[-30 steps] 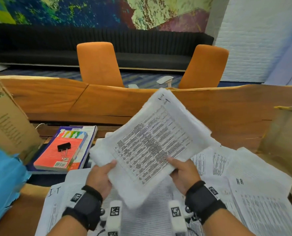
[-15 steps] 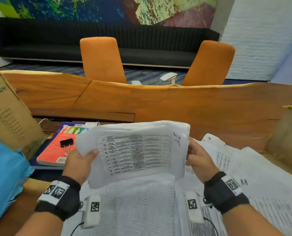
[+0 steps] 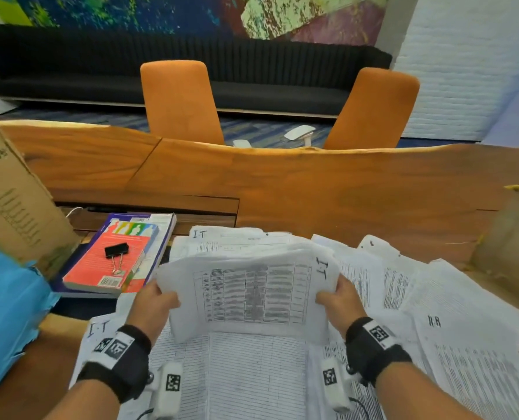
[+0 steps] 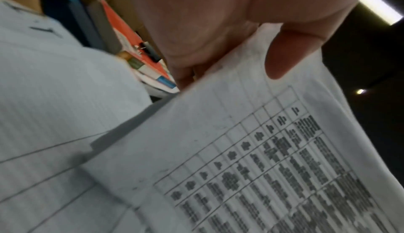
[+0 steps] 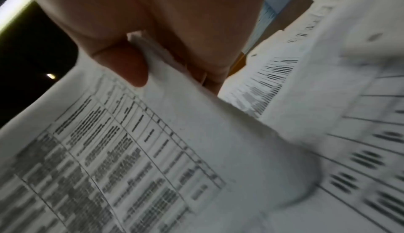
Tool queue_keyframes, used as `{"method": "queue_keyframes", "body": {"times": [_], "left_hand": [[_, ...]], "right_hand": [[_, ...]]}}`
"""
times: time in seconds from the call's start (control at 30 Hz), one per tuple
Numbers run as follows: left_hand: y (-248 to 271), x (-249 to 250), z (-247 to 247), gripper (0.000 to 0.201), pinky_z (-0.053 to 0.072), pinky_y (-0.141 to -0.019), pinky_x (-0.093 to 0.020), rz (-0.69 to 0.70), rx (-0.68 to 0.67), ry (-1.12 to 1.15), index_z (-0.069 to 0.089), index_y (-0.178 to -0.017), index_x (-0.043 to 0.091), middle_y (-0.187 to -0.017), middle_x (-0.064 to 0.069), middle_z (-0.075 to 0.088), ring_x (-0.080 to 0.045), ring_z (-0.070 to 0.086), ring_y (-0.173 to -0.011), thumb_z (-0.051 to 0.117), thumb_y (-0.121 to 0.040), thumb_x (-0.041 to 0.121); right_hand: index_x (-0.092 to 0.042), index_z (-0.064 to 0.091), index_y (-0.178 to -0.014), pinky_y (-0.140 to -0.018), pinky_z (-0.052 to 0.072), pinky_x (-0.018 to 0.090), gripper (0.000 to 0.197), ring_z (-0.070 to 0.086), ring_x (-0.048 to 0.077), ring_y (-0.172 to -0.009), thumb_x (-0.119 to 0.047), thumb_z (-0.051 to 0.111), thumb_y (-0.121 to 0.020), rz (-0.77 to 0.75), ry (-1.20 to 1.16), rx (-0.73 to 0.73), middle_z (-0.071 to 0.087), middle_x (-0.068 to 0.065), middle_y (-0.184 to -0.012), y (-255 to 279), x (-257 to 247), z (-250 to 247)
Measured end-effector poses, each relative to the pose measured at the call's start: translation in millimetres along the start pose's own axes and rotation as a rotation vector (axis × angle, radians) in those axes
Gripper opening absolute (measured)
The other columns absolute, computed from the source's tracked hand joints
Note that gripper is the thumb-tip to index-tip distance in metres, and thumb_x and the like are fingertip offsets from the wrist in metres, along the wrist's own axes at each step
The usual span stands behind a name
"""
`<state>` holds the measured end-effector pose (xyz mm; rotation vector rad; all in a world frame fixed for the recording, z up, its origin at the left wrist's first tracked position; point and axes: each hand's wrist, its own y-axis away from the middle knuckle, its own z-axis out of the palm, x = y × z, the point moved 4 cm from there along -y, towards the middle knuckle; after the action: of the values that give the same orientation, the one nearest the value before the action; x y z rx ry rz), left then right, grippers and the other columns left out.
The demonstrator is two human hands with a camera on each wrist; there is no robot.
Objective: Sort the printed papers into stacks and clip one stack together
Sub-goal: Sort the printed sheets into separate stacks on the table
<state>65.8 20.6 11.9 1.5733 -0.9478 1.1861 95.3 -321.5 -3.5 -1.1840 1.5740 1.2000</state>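
I hold a stack of printed papers (image 3: pixel 252 294) marked "I-T" on edge over the table. My left hand (image 3: pixel 156 303) pinches its left side, thumb (image 4: pixel 284 55) on the front sheet (image 4: pixel 251 141). My right hand (image 3: pixel 335 300) pinches the right side, thumb (image 5: pixel 129 65) on the printed face (image 5: pixel 131 150). More loose printed sheets (image 3: pixel 434 313) lie spread beneath and to the right, one marked "H-R". A black binder clip (image 3: pixel 116 251) lies on a red book (image 3: pixel 112 262) to the left.
The red book rests on a purple book (image 3: pixel 161 234) at left. A cardboard box (image 3: pixel 12 192) and a blue object (image 3: pixel 6 313) stand at far left, another brown box (image 3: pixel 512 237) at right. Two orange chairs (image 3: pixel 179 101) stand beyond the wooden table (image 3: pixel 343 192).
The stack went from tilted diagonal to landscape, then came lower toward the sheets on the table. Both hands slid to its short sides and kept hold.
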Motion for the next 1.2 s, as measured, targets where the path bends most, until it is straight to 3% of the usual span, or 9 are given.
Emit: {"method": "queue_keyframes", "body": {"times": [0.17,0.27,0.5,0.63,0.7,0.83,0.97,1.07,1.2], "left_hand": [[-3,-7,-3,0.027,0.047,-0.085,-0.044,-0.084,0.013,-0.084,0.064,-0.082,0.008,-0.087,-0.014,0.067,-0.034,0.061,-0.092,0.055,-0.056,0.008],[-8,16,-13,0.038,0.048,-0.093,-0.051,-0.062,0.051,-0.234,0.056,-0.112,0.016,-0.116,-0.012,0.064,-0.033,0.060,-0.109,0.061,-0.078,0.000],[11,119,29,0.101,0.026,-0.117,-0.044,0.481,-0.113,-0.928,0.018,-0.151,0.030,-0.158,0.001,0.021,-0.019,0.022,-0.145,0.077,-0.069,0.031],[13,133,58,0.039,0.053,-0.075,-0.032,0.434,-0.307,-1.047,0.060,-0.114,0.031,-0.104,0.004,0.067,-0.017,0.064,-0.093,0.069,-0.075,0.029],[11,123,62,0.012,0.040,-0.052,-0.026,0.358,-0.363,-1.006,0.059,-0.076,0.022,-0.062,0.006,0.057,-0.016,0.055,-0.057,0.066,-0.084,0.026],[8,94,53,0.036,0.031,-0.049,-0.025,0.234,-0.317,-0.869,0.045,-0.060,0.019,-0.052,0.004,0.043,-0.014,0.039,-0.046,0.065,-0.089,0.023],[2,64,9,0.021,0.037,-0.061,-0.032,0.112,-0.108,-0.656,0.059,-0.072,0.014,-0.063,-0.012,0.057,-0.030,0.054,-0.060,0.067,-0.089,0.023],[7,48,-13,0.014,0.044,-0.071,-0.038,0.050,0.000,-0.526,0.067,-0.090,0.008,-0.086,-0.018,0.067,-0.037,0.061,-0.081,0.067,-0.089,0.021],[17,28,-24,0.027,0.030,-0.054,-0.030,-0.022,0.125,-0.481,0.058,-0.085,-0.009,-0.073,-0.016,0.047,-0.022,0.042,-0.061,0.064,-0.091,0.017]], "right_hand": [[-0.026,0.064,-0.110,-0.089,0.055,0.046,0.021,0.067,0.021,-0.101,-0.013,0.063,-0.094,-0.021,0.057,-0.021,0.072,-0.004,-0.107,-1,-3,11],[-0.022,0.065,-0.115,-0.091,0.054,0.045,0.021,0.067,0.020,-0.102,-0.015,0.059,-0.096,-0.107,0.163,-0.046,0.071,-0.004,-0.108,1,-26,6],[-0.020,0.067,-0.105,-0.084,0.053,0.036,0.015,0.064,0.014,-0.095,-0.011,0.062,-0.094,-0.447,0.396,-0.219,0.070,-0.003,-0.100,20,-109,-3],[-0.017,0.065,-0.089,-0.079,0.050,0.036,0.011,0.061,0.018,-0.086,-0.005,0.064,-0.090,-0.541,0.450,-0.284,0.068,0.000,-0.089,27,-137,0],[-0.013,0.063,-0.082,-0.076,0.049,0.039,0.011,0.059,0.021,-0.080,-0.004,0.065,-0.087,-0.567,0.463,-0.283,0.066,0.003,-0.083,26,-139,-3],[-0.017,0.064,-0.100,-0.078,0.052,0.027,0.021,0.063,0.012,-0.085,-0.002,0.068,-0.085,-0.433,0.410,-0.212,0.067,-0.003,-0.095,7,-108,-42],[-0.019,0.053,-0.126,-0.085,0.047,0.027,0.045,0.059,0.024,-0.107,0.005,0.050,-0.088,-0.031,0.902,-0.004,0.058,0.006,-0.126,-27,-24,-139],[-0.021,0.034,-0.148,-0.103,0.045,0.039,0.060,0.052,0.031,-0.126,-0.015,0.052,-0.091,0.333,1.266,-0.013,0.042,0.010,-0.148,-36,52,-207],[-0.025,0.037,-0.143,-0.104,0.045,0.045,0.070,0.052,0.032,-0.124,-0.033,0.060,-0.077,0.460,1.394,-0.114,0.049,0.006,-0.139,-34,111,-222]]}}
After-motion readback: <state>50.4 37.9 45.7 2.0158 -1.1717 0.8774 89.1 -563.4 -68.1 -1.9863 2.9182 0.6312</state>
